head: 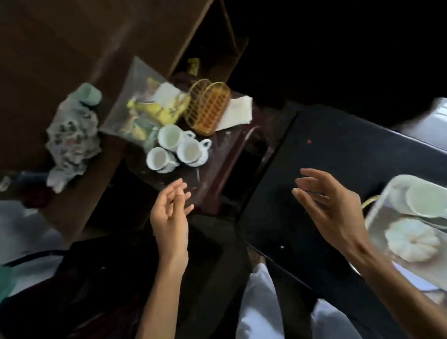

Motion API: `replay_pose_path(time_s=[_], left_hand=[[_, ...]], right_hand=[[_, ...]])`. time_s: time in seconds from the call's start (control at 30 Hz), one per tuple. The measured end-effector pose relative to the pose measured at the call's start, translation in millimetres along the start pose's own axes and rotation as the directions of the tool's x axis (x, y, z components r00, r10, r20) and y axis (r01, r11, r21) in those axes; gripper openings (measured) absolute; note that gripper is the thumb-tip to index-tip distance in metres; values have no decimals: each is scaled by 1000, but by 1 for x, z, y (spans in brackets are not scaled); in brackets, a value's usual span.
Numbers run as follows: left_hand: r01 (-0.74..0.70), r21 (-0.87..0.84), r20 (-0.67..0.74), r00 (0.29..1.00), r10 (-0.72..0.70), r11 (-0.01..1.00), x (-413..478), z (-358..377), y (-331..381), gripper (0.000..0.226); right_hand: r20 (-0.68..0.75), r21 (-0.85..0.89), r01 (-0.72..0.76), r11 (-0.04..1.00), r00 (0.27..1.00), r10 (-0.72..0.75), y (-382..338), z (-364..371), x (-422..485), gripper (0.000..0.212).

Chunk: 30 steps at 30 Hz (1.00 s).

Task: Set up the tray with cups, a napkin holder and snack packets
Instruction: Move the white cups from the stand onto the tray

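The tray sits way over at the right edge of the view on the dark bench, and it isn't empty: there's a white saucer-looking plate and a ribbed white lid or dish on it, though it's pretty blurry so I can't say exactly what those are.

Everything else for the setup is on the smaller, reddish-brown bench further back. Three white cups huddle together there, touching or nearly so, each on what looks like a saucer. Just behind them is the gold wire napkin holder, with a white napkin lying beside it, not in it. The snack packets are in a clear plastic bag just left of the holder.

Both hands are empty right now. The left hand hovers near the cups with fingers loosely curled, half closed. The right hand is spread wide over the dark bench, between the cups and the tray.

My read: we're at the fetching stage. The left hand looks closest to the cups, so grabbing one by the handle or rim and carrying it across to the tray seems the likely next move. They're packed tight, so lift carefully.
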<state>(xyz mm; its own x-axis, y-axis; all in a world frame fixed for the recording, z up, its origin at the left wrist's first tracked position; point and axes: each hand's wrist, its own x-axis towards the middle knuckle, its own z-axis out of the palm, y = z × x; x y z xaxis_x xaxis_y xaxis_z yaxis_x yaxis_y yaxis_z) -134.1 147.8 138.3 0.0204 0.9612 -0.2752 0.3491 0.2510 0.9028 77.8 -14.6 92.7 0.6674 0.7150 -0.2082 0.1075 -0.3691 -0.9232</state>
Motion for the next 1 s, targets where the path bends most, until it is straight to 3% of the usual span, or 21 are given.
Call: replay_pose_path(time_s=[0.2, 0.43, 0.63, 0.87, 1.0], left_hand=[[105, -52, -104, 988, -110, 993, 73, -40, -17, 21], [269, -67, -9, 963, -270, 961, 115, 14, -52, 19], [286, -54, -66, 955, -290, 957, 124, 45, -57, 29], [300, -141, -82, 946, -313, 944, 117, 53, -50, 31], [365, -246, -57, 919, -389, 898, 112, 55, -41, 21]], right_hand=[[148, -31, 61, 998, 987, -56, -36, 94, 40, 39], [168, -262, 183, 948, 976, -142, -39, 178, 126, 41], [279, -367, 295, 882, 940, -198, -36, 199, 157, 34], [230, -300, 344, 889, 931, -283, -40, 196, 153, 23], [171, -270, 318, 909, 945, -280, -39, 186, 143, 20]])
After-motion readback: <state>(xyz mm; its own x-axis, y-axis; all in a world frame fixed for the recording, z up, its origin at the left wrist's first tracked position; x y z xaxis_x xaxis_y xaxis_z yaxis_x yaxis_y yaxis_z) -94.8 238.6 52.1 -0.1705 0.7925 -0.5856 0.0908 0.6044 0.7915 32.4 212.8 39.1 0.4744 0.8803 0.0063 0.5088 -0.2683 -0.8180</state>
